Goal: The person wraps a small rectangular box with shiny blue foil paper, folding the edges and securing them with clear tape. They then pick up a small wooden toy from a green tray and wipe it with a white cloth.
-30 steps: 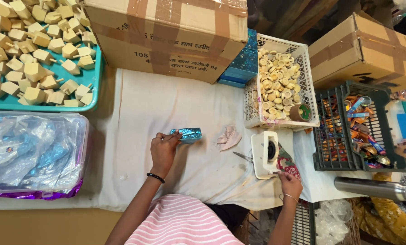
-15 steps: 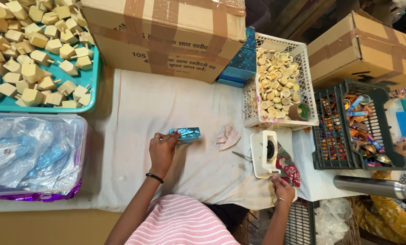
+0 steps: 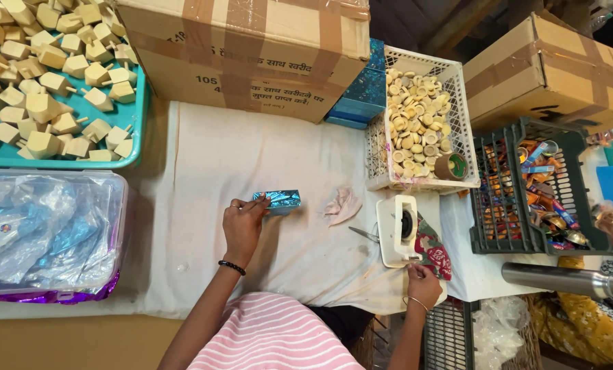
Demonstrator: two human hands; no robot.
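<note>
Head view. The left hand (image 3: 242, 225) rests on the white cloth (image 3: 210, 157), fingers curled together, their tips pressing the near long side of a small box wrapped in shiny blue foil (image 3: 277, 200). The box lies flat near the cloth's centre, at 1 o'clock from this hand. The right hand (image 3: 423, 284), at 4 o'clock from the box, sits at the table's near edge; its fingers appear to pinch something at the base of the white tape dispenser (image 3: 398, 229), though the grip is not clear. A crumpled scrap (image 3: 343, 204) lies between box and dispenser. At 10 o'clock, a teal tray (image 3: 138, 130) holds wooden tops (image 3: 53, 75).
</note>
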